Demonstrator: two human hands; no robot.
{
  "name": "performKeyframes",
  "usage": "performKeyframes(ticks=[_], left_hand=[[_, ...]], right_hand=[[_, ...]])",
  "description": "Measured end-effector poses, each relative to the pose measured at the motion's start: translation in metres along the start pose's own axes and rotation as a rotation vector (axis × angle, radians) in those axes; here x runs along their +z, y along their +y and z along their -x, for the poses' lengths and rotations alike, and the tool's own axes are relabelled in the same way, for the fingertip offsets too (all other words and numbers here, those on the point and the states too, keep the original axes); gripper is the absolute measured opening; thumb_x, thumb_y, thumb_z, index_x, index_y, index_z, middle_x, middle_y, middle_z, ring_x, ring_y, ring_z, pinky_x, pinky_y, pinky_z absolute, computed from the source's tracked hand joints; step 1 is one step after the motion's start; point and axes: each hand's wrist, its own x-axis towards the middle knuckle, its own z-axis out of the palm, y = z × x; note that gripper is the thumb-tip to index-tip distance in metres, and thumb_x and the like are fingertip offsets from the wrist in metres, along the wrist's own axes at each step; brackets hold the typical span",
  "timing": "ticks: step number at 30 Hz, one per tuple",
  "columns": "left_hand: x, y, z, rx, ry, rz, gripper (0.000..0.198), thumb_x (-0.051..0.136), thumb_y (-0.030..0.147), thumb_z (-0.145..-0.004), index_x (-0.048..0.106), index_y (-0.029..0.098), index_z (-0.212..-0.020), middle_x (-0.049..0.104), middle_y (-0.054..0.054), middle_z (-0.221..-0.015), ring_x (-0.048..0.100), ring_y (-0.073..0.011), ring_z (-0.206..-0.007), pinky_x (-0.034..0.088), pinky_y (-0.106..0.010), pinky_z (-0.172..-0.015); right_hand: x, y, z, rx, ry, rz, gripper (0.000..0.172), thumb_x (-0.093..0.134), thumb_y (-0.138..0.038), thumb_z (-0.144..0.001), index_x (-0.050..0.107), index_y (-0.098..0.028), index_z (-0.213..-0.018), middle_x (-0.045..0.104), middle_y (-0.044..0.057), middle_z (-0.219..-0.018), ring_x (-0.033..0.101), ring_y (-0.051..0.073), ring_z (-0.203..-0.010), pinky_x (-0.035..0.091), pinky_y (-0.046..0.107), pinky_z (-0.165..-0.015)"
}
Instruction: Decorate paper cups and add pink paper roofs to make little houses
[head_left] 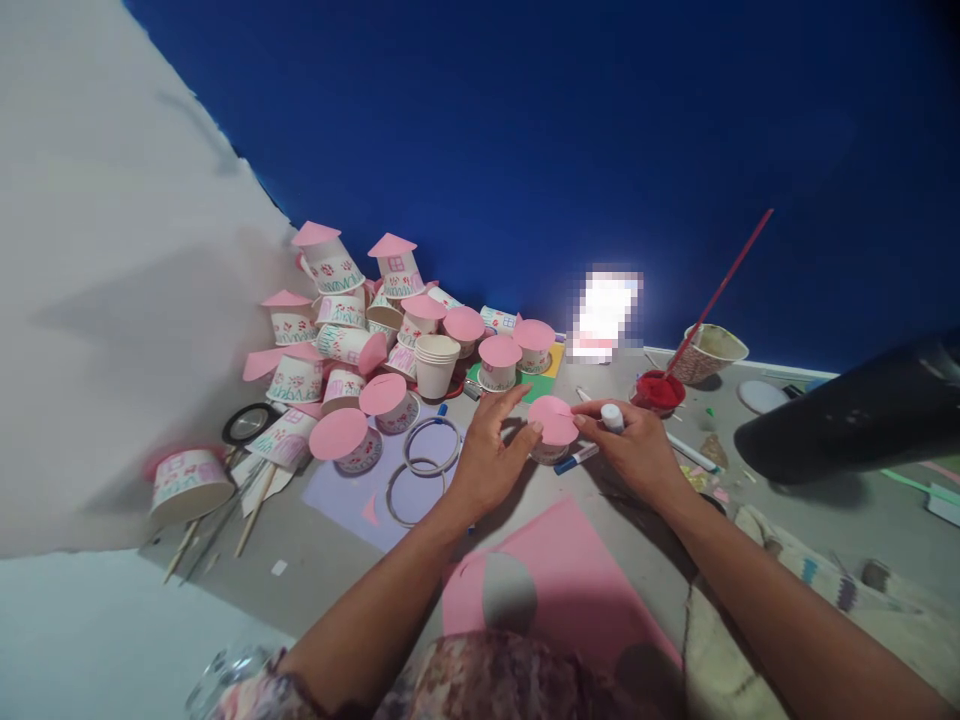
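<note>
A pink paper cone roof [553, 418] sits on a small decorated paper cup [551, 454] between my hands. My left hand [491, 445] is at its left side, fingers spread, with the thumb touching the roof's edge. From the right, my right hand [636, 447] pinches the roof's edge between thumb and index finger. A white cap [612, 417] sticks up among that hand's fingers; the rest of that object is hidden. A blue-capped marker [576, 460] lies by the cup's base. Pink paper [574, 560] with a round cut-out lies closer to me.
Several pink-roofed cups [341, 308] are piled at the left, near stacked plain cups [436, 368]. Two tape rings [433, 446] rest on purple paper [337, 500]. At the right are a red paint pot [657, 392] with a brush, a dark cylinder [840, 410] and a cloth [720, 640].
</note>
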Motion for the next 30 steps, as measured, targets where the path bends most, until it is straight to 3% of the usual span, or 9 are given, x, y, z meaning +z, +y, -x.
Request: performKeyframes(ticks=[3, 6, 13, 22, 30], left_hand=[[0.003, -0.003, 0.0, 0.123, -0.041, -0.112, 0.049, 0.061, 0.034, -0.1, 0.06, 0.027, -0.148, 0.051, -0.014, -0.154, 0.044, -0.0309, -0.149, 0.033, -0.054, -0.125], [0.005, -0.006, -0.001, 0.176, -0.095, -0.192, 0.045, 0.055, 0.033, -0.104, 0.06, 0.031, -0.148, 0.049, -0.013, -0.158, 0.04, -0.0312, -0.153, 0.028, -0.058, -0.127], [0.006, -0.008, 0.001, 0.244, -0.064, -0.239, 0.035, 0.064, 0.034, -0.1, 0.07, 0.023, -0.133, 0.059, -0.016, -0.145, 0.052, -0.0324, -0.143, 0.037, -0.057, -0.122], [0.009, -0.008, 0.005, 0.255, -0.009, -0.155, 0.036, 0.076, 0.023, -0.09, 0.071, 0.022, -0.126, 0.064, -0.013, -0.132, 0.061, -0.0288, -0.129, 0.047, -0.05, -0.115], [0.012, -0.01, 0.006, 0.151, 0.017, -0.065, 0.035, 0.078, 0.024, -0.088, 0.075, 0.024, -0.123, 0.061, -0.011, -0.13, 0.061, -0.0275, -0.127, 0.05, -0.047, -0.112]], right_hand=[[-0.001, 0.0, 0.0, -0.01, 0.004, -0.007, 0.035, 0.074, -0.049, -0.077, 0.085, -0.017, -0.086, 0.077, 0.004, -0.074, 0.063, 0.02, -0.067, 0.047, 0.032, -0.063], [-0.001, 0.0, 0.001, -0.014, 0.01, -0.011, 0.036, 0.073, -0.049, -0.077, 0.084, -0.017, -0.086, 0.077, 0.004, -0.073, 0.063, 0.02, -0.067, 0.046, 0.031, -0.063], [-0.001, -0.001, 0.001, -0.024, 0.009, -0.003, 0.038, 0.075, -0.052, -0.074, 0.084, -0.017, -0.085, 0.076, 0.004, -0.071, 0.062, 0.02, -0.066, 0.046, 0.031, -0.062], [0.002, -0.003, 0.002, -0.034, 0.008, 0.007, 0.039, 0.074, -0.054, -0.075, 0.083, -0.017, -0.084, 0.077, 0.005, -0.072, 0.063, 0.021, -0.066, 0.047, 0.032, -0.064], [0.004, 0.001, 0.002, -0.06, 0.015, 0.0, 0.032, 0.073, -0.045, -0.076, 0.084, -0.017, -0.087, 0.08, 0.006, -0.079, 0.067, 0.021, -0.068, 0.05, 0.032, -0.065]])
